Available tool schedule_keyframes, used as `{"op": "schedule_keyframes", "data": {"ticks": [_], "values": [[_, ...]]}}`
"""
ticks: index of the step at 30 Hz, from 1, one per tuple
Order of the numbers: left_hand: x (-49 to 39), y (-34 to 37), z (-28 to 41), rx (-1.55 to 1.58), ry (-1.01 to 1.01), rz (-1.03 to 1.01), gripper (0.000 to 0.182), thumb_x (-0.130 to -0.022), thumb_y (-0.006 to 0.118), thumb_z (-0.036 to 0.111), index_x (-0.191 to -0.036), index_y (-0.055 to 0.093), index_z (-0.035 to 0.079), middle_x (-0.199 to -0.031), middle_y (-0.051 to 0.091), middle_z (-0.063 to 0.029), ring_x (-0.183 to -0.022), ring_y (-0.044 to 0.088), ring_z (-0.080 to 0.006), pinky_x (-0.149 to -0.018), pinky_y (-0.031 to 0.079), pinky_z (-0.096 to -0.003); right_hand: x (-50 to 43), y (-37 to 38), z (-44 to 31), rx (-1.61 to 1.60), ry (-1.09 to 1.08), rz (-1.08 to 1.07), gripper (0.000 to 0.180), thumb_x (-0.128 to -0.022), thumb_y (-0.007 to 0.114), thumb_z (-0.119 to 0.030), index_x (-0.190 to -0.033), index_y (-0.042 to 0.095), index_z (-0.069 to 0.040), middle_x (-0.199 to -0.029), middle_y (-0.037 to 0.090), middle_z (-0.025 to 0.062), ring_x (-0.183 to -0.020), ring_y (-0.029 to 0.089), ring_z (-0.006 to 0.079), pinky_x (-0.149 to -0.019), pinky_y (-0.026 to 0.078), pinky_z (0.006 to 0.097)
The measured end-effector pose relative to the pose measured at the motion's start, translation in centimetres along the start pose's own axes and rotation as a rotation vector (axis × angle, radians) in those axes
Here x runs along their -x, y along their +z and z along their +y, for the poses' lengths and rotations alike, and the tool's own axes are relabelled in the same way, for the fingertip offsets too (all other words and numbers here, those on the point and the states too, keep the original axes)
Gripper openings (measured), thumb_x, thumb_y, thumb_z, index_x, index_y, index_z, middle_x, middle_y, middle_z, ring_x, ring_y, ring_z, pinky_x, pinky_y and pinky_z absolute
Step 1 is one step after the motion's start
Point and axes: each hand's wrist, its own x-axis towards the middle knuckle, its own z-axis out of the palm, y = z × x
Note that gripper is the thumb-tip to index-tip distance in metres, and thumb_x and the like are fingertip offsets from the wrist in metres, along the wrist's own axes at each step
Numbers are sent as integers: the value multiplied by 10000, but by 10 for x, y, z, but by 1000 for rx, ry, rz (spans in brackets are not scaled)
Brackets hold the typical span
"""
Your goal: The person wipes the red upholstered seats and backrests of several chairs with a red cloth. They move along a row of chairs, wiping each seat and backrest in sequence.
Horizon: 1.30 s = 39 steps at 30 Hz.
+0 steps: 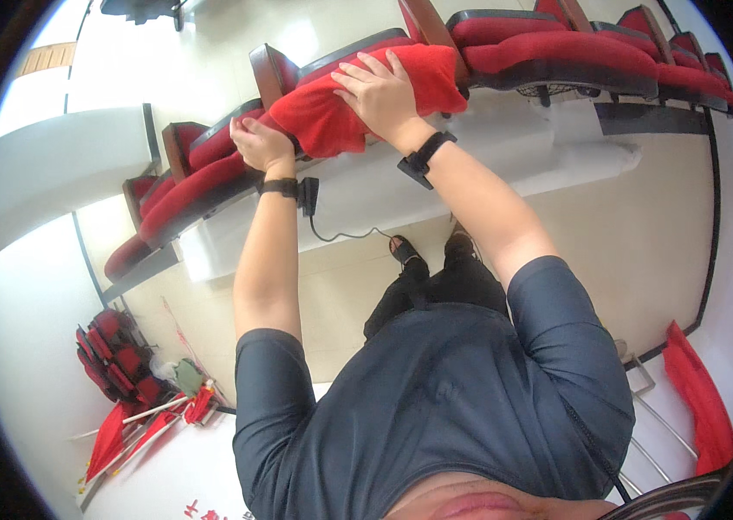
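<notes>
A bright red cloth (pixel 431 71) lies draped over one chair in a row of red upholstered chairs (pixel 555 55) with wooden armrests. My right hand (pixel 379 97) rests on the cloth with its fingers spread. Just left of the cloth, my left hand (pixel 262 143) is at the neighbouring red chair, fingers slightly bent and apart; its contact with the chair is partly hidden. Each wrist wears a black strap with a small black device, and a thin cable (pixel 344 236) runs from the left one.
Below the chairs spreads a white surface (pixel 392 195), with tiled floor (pixel 639 208) nearer my feet. Stacked red and black chairs (pixel 116 357) stand at the left, beside red flags on white poles (pixel 145 422). Another red cloth (pixel 698 403) hangs at the right near metal bars (pixel 655 416).
</notes>
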Motion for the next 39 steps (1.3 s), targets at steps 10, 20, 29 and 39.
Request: {"op": "schedule_keyframes", "data": {"ticks": [10, 20, 29, 39], "values": [[4, -5, 14, 11, -23, -13, 579, -1154, 375, 397, -1501, 521, -44, -1443, 651, -298, -1322, 642, -444, -1119, 489, -503, 45, -16, 143, -757, 952, -127, 461, -1137, 551, -398, -1435, 702, -79, -1438, 719, 135, -1352, 648, 309, -1160, 480, 391], [7, 4, 3, 126, 43, -26, 620, -1171, 305, 429, -1535, 463, -48, -1474, 621, -300, -1372, 591, -427, -1182, 425, -490, 72, 85, 229, -1393, 899, -267, 582, -1167, 398, -416, -1606, 522, -54, -1575, 597, 106, -1420, 578, 228, -1221, 416, 384], [6, 6, -3, 189, 58, -29, 605, -1197, 247, 408, -1535, 429, -59, -1444, 601, -276, -1373, 558, -369, -1210, 384, -457, 88, 113, 253, -1505, 978, -308, 545, -1139, 486, -372, -1583, 544, -61, -1501, 646, 108, -1392, 597, 250, -1220, 419, 417], [8, 1, 4, 125, 90, 48, 535, -1135, 347, 347, -1486, 512, -22, -1419, 661, -272, -1300, 633, -443, -1120, 475, -509, 79, 25, 186, -1549, 1199, -176, 526, -1102, 594, -328, -1553, 570, -60, -1414, 703, 109, -1361, 616, 282, -1220, 419, 455]]}}
